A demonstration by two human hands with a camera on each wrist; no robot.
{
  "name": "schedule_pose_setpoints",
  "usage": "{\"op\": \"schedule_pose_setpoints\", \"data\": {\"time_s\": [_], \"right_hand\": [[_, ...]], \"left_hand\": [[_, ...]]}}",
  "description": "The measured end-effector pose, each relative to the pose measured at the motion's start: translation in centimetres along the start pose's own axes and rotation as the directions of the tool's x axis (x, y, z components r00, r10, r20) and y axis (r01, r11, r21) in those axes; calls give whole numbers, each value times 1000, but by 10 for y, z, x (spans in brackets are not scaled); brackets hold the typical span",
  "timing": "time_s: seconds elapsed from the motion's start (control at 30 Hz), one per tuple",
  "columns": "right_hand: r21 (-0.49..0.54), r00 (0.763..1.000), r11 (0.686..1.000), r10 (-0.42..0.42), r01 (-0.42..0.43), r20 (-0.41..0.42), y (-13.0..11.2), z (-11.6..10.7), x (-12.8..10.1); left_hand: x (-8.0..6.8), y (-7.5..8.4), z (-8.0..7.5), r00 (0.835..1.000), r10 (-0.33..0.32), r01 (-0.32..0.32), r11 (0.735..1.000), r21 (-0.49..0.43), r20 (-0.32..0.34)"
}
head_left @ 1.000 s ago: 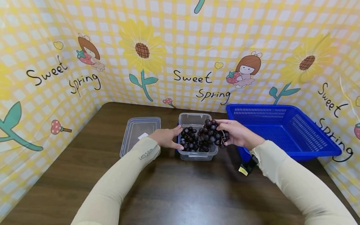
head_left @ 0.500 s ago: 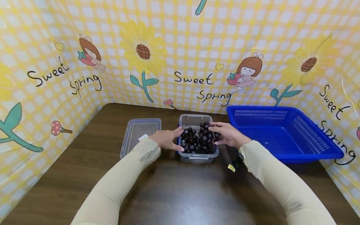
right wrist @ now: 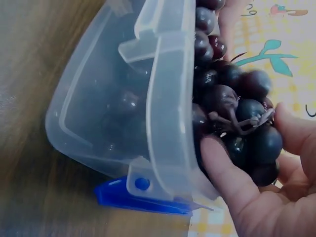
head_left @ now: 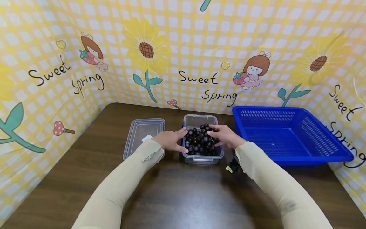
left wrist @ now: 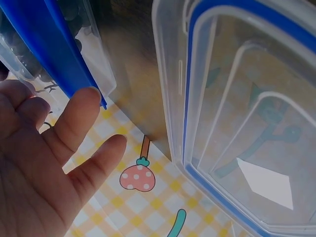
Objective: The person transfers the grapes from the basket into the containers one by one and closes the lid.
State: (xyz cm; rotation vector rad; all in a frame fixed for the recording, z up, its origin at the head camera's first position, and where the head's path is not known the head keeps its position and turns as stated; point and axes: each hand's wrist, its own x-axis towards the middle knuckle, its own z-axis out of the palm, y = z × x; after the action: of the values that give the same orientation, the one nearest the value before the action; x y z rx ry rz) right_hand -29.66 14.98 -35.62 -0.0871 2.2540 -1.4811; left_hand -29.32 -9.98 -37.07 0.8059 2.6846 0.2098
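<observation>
Grapes (head_left: pixel 200 141) in box (head_left: pixel 200 120); lid (head_left: pixel 144 133) left, basket (head_left: pixel 288 136) right.

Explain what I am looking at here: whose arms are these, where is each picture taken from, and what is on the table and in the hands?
No machine here: a person works with two bare hands. The wide picture comes from a head camera looking down; the two close-ups come from cameras worn on each wrist.

On the brown table stand a clear container, its clear lid lying to the left, and a blue basket to the right.

The left hand rests against the container's left side with fingers fairly straight. The right hand grips a bunch of dark grapes, lying inside the container; the right wrist view shows fingers curled round them.
</observation>
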Motion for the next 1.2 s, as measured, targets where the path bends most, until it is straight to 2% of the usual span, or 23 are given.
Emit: {"op": "schedule_pose_setpoints", "data": {"time_s": [0.1,0.23,0.37,0.47,0.6,0.7,0.8,0.93,1.03,1.2], "right_hand": [[-6,999,1000,-21,21,-45,2,2,6],[-188,994,980,-75,58,-81,1,3,12],[-413,991,908,-107,62,-85,-4,1,13],[-516,982,855,-131,43,-135,-10,2,11],[-630,957,777,-182,-1,-226,-19,3,5],[-667,949,745,-203,-9,-240,-19,1,-1],[-687,952,726,-219,14,-213,-17,-4,-8],[-725,952,687,-248,42,-180,-15,-11,-17],[-739,954,673,-243,35,-176,-13,-14,-21],[-743,963,668,-215,25,-161,-7,-9,-16]], "left_hand": [[1,2,0,1000,1,-1,1000,1,2],[0,5,0,1000,-6,6,1000,1,7],[0,7,-1,1000,-3,3,1000,-9,12],[1,8,-3,1000,5,-5,1000,-20,12],[4,7,-5,1000,9,-9,1000,-11,1],[4,6,-4,1000,13,-13,1000,-3,0],[4,7,-3,1000,13,-13,1000,1,-3],[3,7,-1,1000,1,-1,1000,7,-9],[4,6,0,1000,1,-1,1000,10,-13],[5,1,1,1000,17,-16,1000,8,-18]]}}
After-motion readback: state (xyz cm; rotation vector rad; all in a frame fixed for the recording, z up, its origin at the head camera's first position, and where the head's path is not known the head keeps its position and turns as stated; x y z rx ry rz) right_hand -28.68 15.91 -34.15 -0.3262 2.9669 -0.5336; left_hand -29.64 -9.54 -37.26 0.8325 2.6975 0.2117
